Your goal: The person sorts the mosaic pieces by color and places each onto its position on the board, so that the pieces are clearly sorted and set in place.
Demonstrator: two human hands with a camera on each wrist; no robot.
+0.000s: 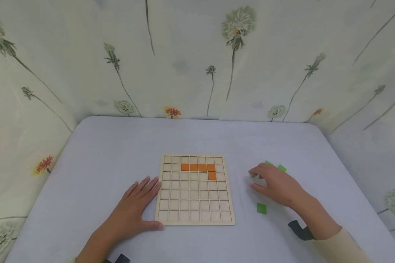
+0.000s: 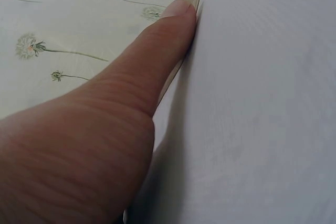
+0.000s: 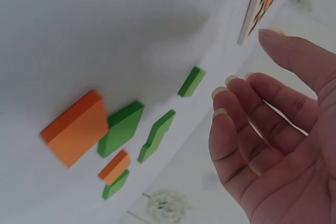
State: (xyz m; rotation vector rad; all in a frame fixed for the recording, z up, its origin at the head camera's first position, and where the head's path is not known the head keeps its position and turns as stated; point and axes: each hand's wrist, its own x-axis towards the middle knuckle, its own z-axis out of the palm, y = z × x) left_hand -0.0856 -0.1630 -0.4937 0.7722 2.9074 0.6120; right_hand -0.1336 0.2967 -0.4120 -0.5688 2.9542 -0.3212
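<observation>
A square wooden grid board [image 1: 194, 223] lies on the white table. Several orange tiles [image 1: 193, 167] sit in its cells, most in one row near the top, one just below that row's right end. My left hand [image 1: 131, 208] rests against the board's left side, fingers spread, the thumb [image 2: 168, 40] by its lower left corner. To the right of the board, my right hand [image 1: 279, 186] hovers over loose green tiles [image 1: 281, 168], its fingers loosely bent and apart from the thumb. The right wrist view shows nothing between them. One green tile [image 1: 251, 175] lies right at its fingertips.
A separate green tile [image 1: 261, 208] lies nearer the front, right of the board. In the right wrist view, loose orange tiles [image 3: 79, 129] lie among green ones [image 3: 122, 128]. Floral cloth [image 1: 184, 73] hangs behind the table's back edge and along both sides.
</observation>
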